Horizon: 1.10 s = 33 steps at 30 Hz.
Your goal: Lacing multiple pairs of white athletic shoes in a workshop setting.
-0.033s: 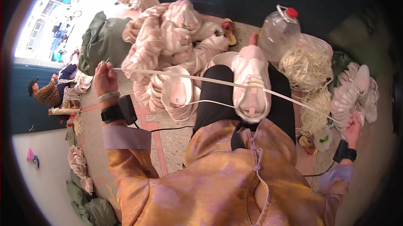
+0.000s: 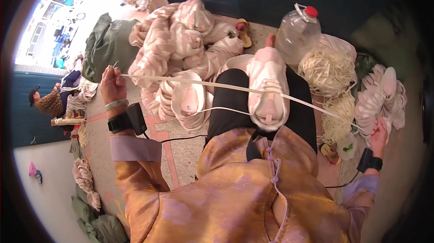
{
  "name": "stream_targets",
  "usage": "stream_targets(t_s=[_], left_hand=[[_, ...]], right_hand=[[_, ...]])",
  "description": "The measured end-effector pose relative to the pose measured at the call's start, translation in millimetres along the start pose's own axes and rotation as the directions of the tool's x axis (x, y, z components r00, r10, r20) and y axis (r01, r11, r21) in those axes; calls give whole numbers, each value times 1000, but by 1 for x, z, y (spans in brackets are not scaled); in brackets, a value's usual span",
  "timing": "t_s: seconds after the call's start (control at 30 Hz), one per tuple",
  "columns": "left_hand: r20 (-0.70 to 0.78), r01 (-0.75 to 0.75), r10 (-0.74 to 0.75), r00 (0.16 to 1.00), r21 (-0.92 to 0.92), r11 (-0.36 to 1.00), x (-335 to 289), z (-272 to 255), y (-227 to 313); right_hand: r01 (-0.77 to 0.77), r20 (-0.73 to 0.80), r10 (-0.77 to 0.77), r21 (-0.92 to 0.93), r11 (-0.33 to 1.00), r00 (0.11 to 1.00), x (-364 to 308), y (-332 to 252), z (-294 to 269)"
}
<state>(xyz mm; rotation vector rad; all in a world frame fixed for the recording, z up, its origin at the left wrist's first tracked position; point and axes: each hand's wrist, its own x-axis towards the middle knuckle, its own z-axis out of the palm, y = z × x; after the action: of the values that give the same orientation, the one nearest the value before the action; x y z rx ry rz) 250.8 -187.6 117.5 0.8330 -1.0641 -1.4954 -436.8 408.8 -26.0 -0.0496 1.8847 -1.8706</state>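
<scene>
A pale pink and white shoe [image 2: 266,69] lies across my lap, its opening toward me. A flat white shoelace [image 2: 194,81] runs across it near the tongue, stretched out to both sides. My left hand [image 2: 113,85] is closed in a pinch on the left end of the lace; a thin curved tip sticks up from the fingers. Far out to the right, my right hand [image 2: 379,132] is closed on the other end. A thin white cord [image 2: 228,109] links this shoe to a string of similar shoes [image 2: 187,98] by my left leg.
A heap of strung shoes [image 2: 194,30] lies ahead, beside a green sack [image 2: 110,44]. A clear jug [image 2: 298,30] with a red cap stands beyond my right knee, near a bundle of laces [image 2: 327,69]. More shoes [image 2: 379,96] lie at right. Another person [image 2: 49,103] sits far left.
The view has shifted very slightly, so the scene sits a little farther left. Both hands keep the lace stretched as before.
</scene>
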Motion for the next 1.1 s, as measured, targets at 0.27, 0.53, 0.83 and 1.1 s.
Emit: stream_targets(t_s=[0.27, 0.53, 0.83, 1.1], left_hand=[[378, 191, -434, 818, 533, 824, -83, 150, -105], [682, -473, -251, 687, 682, 557, -138, 218, -181], [916, -899, -134, 379, 399, 182, -141, 240, -196], [904, -965, -338, 261, 258, -56, -145, 247, -202]], right_hand=[[-204, 313, 206, -38, 978, 927, -54, 32, 166], [-77, 649, 251, -285, 955, 718, -121, 34, 317], [750, 660, -498, -152, 644, 562, -140, 45, 358], [969, 854, -465, -169, 179, 235, -151, 49, 369]])
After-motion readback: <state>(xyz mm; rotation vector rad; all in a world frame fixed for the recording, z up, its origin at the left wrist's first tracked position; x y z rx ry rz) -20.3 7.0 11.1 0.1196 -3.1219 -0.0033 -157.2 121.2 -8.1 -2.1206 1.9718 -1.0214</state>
